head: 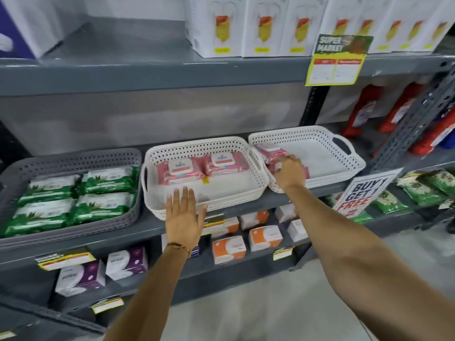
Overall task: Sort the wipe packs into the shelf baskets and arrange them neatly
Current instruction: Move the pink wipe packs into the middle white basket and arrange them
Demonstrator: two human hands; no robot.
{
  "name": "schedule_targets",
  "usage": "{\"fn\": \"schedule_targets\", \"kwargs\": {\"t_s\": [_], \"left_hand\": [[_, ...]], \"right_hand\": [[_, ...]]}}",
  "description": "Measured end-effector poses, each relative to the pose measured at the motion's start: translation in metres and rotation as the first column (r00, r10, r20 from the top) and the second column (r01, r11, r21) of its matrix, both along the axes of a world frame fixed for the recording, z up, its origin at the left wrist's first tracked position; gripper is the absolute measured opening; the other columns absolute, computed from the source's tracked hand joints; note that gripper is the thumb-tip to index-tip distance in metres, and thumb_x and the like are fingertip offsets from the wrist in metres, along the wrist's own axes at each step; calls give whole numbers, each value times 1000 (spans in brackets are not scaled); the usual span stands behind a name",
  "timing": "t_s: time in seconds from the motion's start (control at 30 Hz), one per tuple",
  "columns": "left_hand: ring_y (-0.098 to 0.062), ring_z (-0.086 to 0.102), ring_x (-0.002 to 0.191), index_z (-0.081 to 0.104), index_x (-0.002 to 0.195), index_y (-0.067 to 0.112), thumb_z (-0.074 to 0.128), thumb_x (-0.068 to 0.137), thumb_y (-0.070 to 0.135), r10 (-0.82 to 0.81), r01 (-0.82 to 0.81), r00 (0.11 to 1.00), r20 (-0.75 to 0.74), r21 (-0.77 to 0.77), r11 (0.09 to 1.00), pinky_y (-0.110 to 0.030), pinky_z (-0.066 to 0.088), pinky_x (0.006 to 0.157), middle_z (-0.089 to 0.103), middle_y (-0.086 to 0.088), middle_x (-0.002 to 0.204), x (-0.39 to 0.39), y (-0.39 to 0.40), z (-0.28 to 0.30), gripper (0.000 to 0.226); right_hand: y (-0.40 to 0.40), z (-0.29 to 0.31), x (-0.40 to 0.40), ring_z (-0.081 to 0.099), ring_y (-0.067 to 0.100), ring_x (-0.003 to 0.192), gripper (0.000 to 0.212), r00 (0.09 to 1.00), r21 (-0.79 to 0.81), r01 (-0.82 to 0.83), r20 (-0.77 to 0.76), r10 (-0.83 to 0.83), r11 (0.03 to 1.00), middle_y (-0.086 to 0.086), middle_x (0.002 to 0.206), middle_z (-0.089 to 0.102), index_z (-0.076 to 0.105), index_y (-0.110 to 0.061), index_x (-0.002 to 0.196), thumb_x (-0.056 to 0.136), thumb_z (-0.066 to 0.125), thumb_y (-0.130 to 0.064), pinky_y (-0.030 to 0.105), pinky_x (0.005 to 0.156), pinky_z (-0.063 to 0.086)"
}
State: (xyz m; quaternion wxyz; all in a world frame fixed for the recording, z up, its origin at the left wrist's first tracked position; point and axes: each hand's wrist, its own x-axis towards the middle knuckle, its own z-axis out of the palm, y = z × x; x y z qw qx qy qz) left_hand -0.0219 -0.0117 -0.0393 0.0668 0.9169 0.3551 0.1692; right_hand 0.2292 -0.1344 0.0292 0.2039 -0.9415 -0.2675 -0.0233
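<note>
Three baskets stand on the middle shelf. The grey basket (73, 160) at the left holds several green wipe packs (103, 179). The middle white basket (197, 146) holds two pink wipe packs (181, 171) at its back. In the right white basket (320, 136), pink wipe packs (273, 152) lie at its left end, and my right hand (289, 172) is closed over them. My left hand (183, 215) is flat and open, fingers spread, at the front rim of the middle basket.
White boxes (261, 25) line the top shelf, with a yellow price sign (337, 60) hanging below. Red bottles (364, 109) stand at the right. A "buy 1 get 1 free" sign (364, 190) hangs by the right basket. Boxes (229, 249) fill the lower shelf.
</note>
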Motion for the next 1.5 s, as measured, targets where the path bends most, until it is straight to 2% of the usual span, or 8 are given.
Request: {"fn": "schedule_targets", "kwargs": {"t_s": [0.2, 0.37, 0.57, 0.7, 0.93, 1.07, 1.2, 1.5], "left_hand": [[-40, 36, 132, 46, 130, -3, 3, 92, 54, 139, -139, 990, 12, 0, 990, -40, 2, 112, 48, -22, 137, 17, -11, -1, 81], [-37, 38, 131, 46, 130, -2, 20, 92, 44, 160, -160, 987, 33, 6, 987, -49, 21, 112, 49, -21, 136, 19, -13, -5, 65], [-36, 37, 132, 46, 130, 0, 5, 93, 51, 180, -180, 984, 13, 4, 984, -45, 16, 112, 50, -20, 135, 20, -13, -5, 75], [-36, 35, 133, 45, 131, 0, 3, 93, 52, 185, -185, 983, 6, 9, 983, -41, 10, 113, 49, -20, 136, 20, -13, -4, 76], [-36, 39, 130, 46, 129, 0, 4, 94, 50, 162, -162, 987, 0, 11, 987, -41, 11, 111, 52, -19, 134, 18, -14, 0, 74], [-35, 38, 131, 45, 131, 1, 4, 94, 50, 153, -153, 988, -22, 22, 988, -40, 10, 112, 51, -18, 135, 17, -13, 0, 73], [-34, 38, 132, 44, 132, 2, 3, 94, 49, 122, -121, 992, -28, 14, 992, -46, 19, 112, 50, -17, 136, 14, -11, 0, 74], [-34, 37, 132, 42, 133, 1, 0, 93, 52, 4, -2, 998, -62, 29, 1000, -45, 18, 113, 49, -17, 137, -7, 8, 3, 77]], "right_hand": [[-26, -6, 55, 45, 37, 123, 57, 983, -99, -45, -182, 26, 994, 18, 136, 47, 43, -13, 139, 84, 53, -1, 46, 103, 43], [-20, -18, 77, 41, 33, 131, 66, 956, -179, -155, -274, 102, 972, 13, 146, 41, 39, -15, 142, 81, 58, 1, 43, 110, 37], [-12, -13, 81, 46, 33, 127, 67, 945, -267, -218, -297, 135, 939, 13, 144, 43, 36, -17, 143, 83, 56, 3, 38, 106, 41], [-9, -14, 83, 53, 32, 119, 55, 952, -266, -201, -279, 125, 943, 14, 132, 56, 47, -12, 134, 82, 59, 1, 36, 98, 45], [-8, -6, 81, 41, 34, 124, 67, 978, -409, -200, -136, 158, 890, 13, 134, 50, 46, -22, 137, 76, 72, -17, 44, 106, 39], [0, 15, 78, 40, 36, 125, 54, 991, -514, -131, -54, 120, 848, 17, 130, 51, 63, -14, 115, 61, 69, -20, 49, 113, 25], [5, 39, 65, 46, 31, 112, 37, 996, -525, -44, -87, -3, 850, 15, 115, 58, 57, -6, 87, 53, 68, -17, 44, 96, 36], [36, 92, 21, 42, 33, 122, 57, 995, -338, 87, -13, -97, 937, 18, 131, 49, 55, -6, 115, 61, 67, -23, 44, 95, 36]]}}
